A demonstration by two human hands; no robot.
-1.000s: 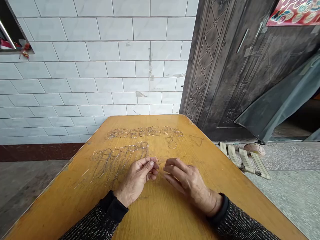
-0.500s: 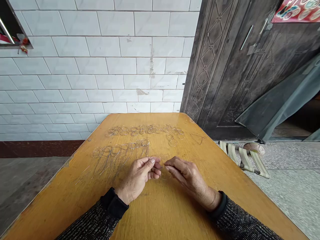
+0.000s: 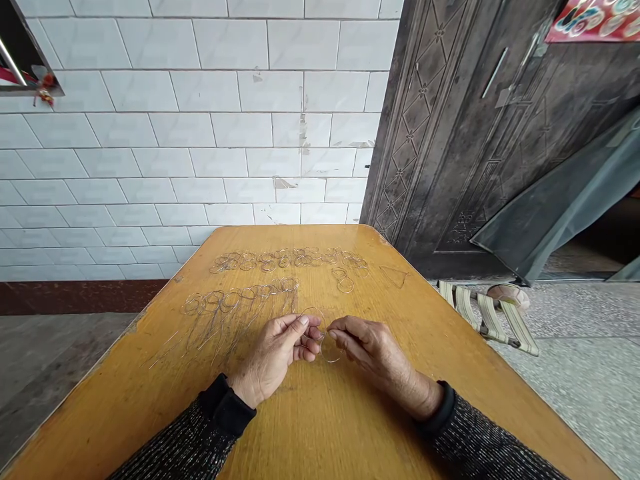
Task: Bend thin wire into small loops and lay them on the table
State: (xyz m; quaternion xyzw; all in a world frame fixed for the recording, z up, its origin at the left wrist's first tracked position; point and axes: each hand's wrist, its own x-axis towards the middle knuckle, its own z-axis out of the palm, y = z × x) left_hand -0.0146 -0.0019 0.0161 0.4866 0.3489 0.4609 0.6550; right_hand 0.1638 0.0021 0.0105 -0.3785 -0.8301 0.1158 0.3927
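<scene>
Tabletop (image 3: 310, 427) beneath right hand (image 3: 375, 347), palm-down

The one view comes from a camera worn on the person's head, facing forward and slightly down across the surface (image 3: 300, 427). It looks toward the wall (image 3: 200, 133) beyond, which spreads from nine to twelve o'clock. The surface widens toward the lens at six o'clock, its far edge lying close to the middle of the frame. Near the lens are the left hand (image 3: 277, 350) at seven o'clock and the right hand (image 3: 377, 353) at five. The wide view also takes in a window (image 3: 23, 50) at ten o'clock, a door (image 3: 480, 133) at two and a curtain (image 3: 565, 193) at three.
</scene>
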